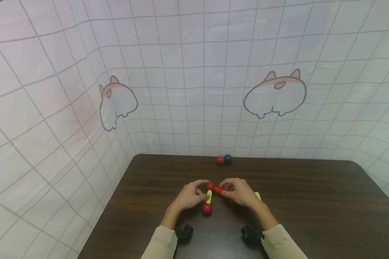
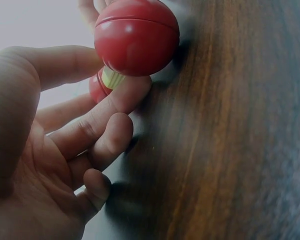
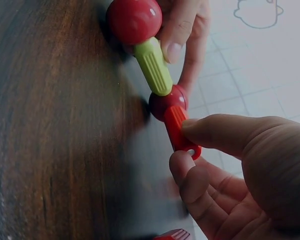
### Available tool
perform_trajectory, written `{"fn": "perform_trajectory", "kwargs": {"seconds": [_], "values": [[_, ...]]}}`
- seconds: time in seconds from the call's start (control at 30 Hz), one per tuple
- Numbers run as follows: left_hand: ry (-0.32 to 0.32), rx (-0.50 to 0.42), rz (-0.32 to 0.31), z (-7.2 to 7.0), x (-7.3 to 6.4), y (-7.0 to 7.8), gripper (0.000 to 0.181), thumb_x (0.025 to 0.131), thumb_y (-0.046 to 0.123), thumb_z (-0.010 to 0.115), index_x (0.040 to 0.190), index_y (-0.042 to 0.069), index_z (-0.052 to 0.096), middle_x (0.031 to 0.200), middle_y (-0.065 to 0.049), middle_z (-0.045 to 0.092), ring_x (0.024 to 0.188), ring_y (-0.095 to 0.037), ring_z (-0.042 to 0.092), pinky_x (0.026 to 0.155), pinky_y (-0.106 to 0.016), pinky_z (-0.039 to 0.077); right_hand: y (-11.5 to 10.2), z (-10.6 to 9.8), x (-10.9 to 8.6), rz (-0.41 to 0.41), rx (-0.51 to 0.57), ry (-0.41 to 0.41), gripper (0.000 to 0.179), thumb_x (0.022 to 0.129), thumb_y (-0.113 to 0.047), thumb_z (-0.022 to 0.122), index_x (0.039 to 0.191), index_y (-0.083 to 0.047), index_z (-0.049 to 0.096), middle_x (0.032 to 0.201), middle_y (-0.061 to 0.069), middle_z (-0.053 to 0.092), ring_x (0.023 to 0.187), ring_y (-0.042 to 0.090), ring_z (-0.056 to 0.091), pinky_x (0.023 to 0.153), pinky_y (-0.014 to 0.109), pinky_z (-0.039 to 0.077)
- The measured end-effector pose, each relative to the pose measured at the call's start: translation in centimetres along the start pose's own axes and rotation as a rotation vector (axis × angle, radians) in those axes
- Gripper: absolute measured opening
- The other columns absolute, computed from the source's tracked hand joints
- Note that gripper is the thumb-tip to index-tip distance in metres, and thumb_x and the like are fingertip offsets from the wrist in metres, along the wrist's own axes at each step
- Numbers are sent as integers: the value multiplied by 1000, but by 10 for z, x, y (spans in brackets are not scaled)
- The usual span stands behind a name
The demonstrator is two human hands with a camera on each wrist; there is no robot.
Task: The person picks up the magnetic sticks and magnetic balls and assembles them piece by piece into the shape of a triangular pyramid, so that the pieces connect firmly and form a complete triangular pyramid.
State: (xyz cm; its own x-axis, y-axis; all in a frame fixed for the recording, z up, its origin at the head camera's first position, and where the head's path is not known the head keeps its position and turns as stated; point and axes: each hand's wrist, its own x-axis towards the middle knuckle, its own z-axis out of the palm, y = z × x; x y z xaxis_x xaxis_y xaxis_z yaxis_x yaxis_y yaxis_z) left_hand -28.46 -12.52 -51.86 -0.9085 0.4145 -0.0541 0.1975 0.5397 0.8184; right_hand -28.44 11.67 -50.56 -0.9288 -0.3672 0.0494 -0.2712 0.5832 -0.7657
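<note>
A yellow-green ribbed stick [image 1: 209, 196] joins two red balls: the near ball [image 1: 206, 209] and the far ball [image 1: 210, 186]. My left hand [image 1: 187, 197] pinches this stick between thumb and fingers, its index fingertip by the far ball. In the left wrist view the near ball [image 2: 137, 40] hides most of the stick. From the right, my right hand [image 1: 240, 193] pinches a red ribbed stick [image 3: 177, 127] by its outer end, where a pale round spot shows. The red stick's other end meets the far ball [image 3: 162, 107], forming an angle with the yellow-green stick.
Toward the table's back edge sit another red ball [image 1: 220, 160] and a blue ball [image 1: 228, 158], side by side. A yellow-green piece [image 1: 258, 195] lies beside my right wrist, partly hidden. Both wrists carry black devices [image 1: 184, 233]. Behind the dark wooden table [image 1: 311, 201] hangs a gridded white curtain [image 1: 194, 90].
</note>
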Motion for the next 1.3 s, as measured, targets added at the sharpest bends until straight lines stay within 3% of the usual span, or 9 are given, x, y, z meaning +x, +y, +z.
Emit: {"fn": "perform_trajectory", "kwargs": {"seconds": [0.23,0.47,0.67,1.1,1.3], "values": [[8,-28,-3,0,1,-1,47,94,23,74,137,14,58,76,-2,75,59,-14,62,55,-29,48,1,-1,-1,-14,1,-9,17,90,-5,74,106,-10,73,80,1,66,55,12,59,50,29,51],[66,3,28,-2,-1,1,29,95,20,73,122,13,66,80,-3,71,61,-11,58,55,-28,47,3,-4,-1,-34,-76,0,18,90,-4,74,106,-14,75,86,-2,68,69,11,57,60,26,49],[59,37,62,-3,-1,0,31,96,21,71,127,17,69,87,1,67,63,-10,55,57,-26,47,2,-4,-3,-100,-116,5,19,89,-4,74,106,-14,76,91,-1,68,73,11,54,65,25,45],[47,42,50,-4,0,-2,24,96,26,72,118,18,75,98,1,70,71,-14,58,61,-30,48,1,-8,-5,-112,-84,-25,20,90,-5,73,109,-14,76,98,1,69,74,10,58,62,25,48],[62,46,45,-4,-1,-1,23,95,25,73,117,16,75,94,2,69,70,-13,57,60,-28,47,6,-22,-7,-88,-41,-12,22,94,-12,72,116,-13,73,110,4,72,84,12,65,71,31,53]]}}
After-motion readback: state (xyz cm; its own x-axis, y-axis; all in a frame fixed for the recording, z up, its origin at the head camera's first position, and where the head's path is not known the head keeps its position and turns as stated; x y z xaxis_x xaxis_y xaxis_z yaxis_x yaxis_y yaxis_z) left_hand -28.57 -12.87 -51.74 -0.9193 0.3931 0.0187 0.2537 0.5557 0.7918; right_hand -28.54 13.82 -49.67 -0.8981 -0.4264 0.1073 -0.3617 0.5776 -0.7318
